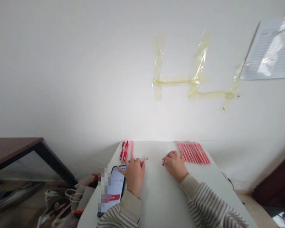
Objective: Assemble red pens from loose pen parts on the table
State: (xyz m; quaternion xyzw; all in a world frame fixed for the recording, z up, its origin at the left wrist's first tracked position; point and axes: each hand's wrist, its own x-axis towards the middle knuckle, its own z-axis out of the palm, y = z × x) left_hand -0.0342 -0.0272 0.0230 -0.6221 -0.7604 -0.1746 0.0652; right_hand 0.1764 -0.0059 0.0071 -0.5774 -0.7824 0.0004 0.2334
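My left hand [134,174] rests low over the white table, its little finger stretched toward the phone. Between its thumb and fingers is a slim red pen part [142,163] with a yellowish tip, pointing up and right. Close to that tip lies a tiny grey piece [147,158]. Opposite, my right hand [175,166] is closed, and a small red piece [163,163] shows at its fingertips. A pink stick-like pen [132,148] lies just beyond my left fingers. Several similar pink pens [193,152] lie side by side beyond my right hand.
Red pens [125,150] lie at the table's far left corner. A phone [115,186] showing a timer is at the left edge of the white table [163,202]. The wall [97,79] stands behind. Cables and clutter [68,199] are at lower left.
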